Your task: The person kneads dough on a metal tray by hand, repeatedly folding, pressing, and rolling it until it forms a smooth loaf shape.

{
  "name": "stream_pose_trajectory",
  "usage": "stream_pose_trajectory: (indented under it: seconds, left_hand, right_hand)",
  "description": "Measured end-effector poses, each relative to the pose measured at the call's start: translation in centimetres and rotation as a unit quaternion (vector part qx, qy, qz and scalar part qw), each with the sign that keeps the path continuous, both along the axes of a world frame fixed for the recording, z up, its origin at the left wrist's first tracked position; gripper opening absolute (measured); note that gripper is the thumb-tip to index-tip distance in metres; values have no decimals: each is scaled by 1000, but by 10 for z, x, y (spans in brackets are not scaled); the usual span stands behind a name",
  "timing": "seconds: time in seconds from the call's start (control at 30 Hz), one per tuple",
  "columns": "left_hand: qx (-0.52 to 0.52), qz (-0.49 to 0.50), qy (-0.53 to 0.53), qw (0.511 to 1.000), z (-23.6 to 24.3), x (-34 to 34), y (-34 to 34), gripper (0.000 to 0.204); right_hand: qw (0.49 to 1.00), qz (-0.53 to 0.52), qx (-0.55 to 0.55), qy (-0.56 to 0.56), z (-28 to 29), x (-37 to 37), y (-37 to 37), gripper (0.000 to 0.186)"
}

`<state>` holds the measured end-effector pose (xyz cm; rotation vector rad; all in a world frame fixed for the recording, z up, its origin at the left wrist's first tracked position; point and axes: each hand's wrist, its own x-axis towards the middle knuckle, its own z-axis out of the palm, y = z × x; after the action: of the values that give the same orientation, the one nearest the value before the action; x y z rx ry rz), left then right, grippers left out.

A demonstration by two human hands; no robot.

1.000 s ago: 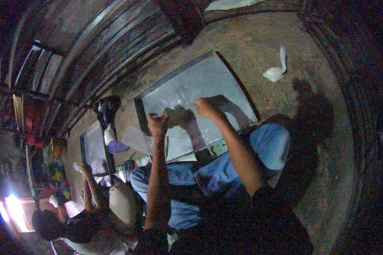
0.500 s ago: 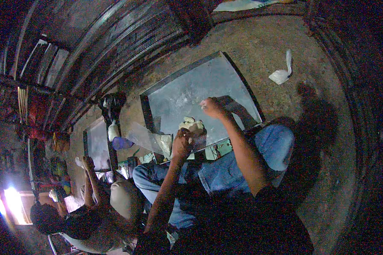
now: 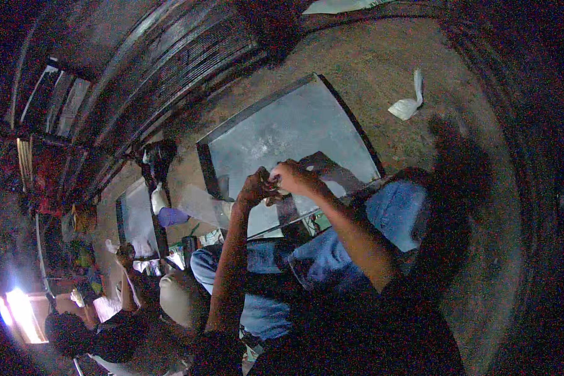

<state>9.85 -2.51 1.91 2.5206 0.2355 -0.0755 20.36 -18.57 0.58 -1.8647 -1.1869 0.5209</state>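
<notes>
My left hand [image 3: 257, 187] and my right hand [image 3: 294, 180] meet over a grey, dark-rimmed tray [image 3: 307, 106], fingers closed around a small pale piece [image 3: 281, 190] of soft-looking material, largely hidden by them. Other pale lumps behind my hands are mostly covered. At the tray's left lies a clear plastic sheet [image 3: 200, 203]. My jeans-clad legs [image 3: 388, 213] are folded just below the tray.
A co-worker [image 3: 69, 332] sits at lower left, hands raised beside another tray [image 3: 135, 219]. A black bag [image 3: 158, 164], white bag [image 3: 160, 199] and purple bag [image 3: 172, 217] lie between the trays. A white bag [image 3: 405, 108] rests on the floor at right.
My left hand, which dipped to the pale lumps half a second ago, has risen and moved in to join my right hand, which has shifted slightly down and left.
</notes>
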Motion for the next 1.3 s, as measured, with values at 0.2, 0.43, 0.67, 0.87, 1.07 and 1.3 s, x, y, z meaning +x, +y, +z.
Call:
stream_pose_trajectory:
  seconds: [0.2,0.43,0.67,0.87,1.07,1.3]
  left_hand:
    - [102,-32,8,994,-6,7,25,28]
    - [21,-15,24,999,-8,8,32,14]
    - [3,-23,-103,994,-14,-24,45,12]
    - [84,14,-116,990,30,-40,-30,35]
    - [152,13,-111,982,-7,-55,-38,35]
    - [248,-4,-15,969,-39,-50,-21,29]
  right_hand:
    - [993,5,86,77,6,-35,-13,35]
    - [980,7,21,-198,-39,-47,-11,49]
    - [980,111,-126,-103,27,-48,-2,43]
    - [993,13,-42,-111,-15,-41,-4,35]
    - [933,-45,50,-355,-52,-30,-6,23]
    - [938,-11,49,-342,-36,-31,1,27]
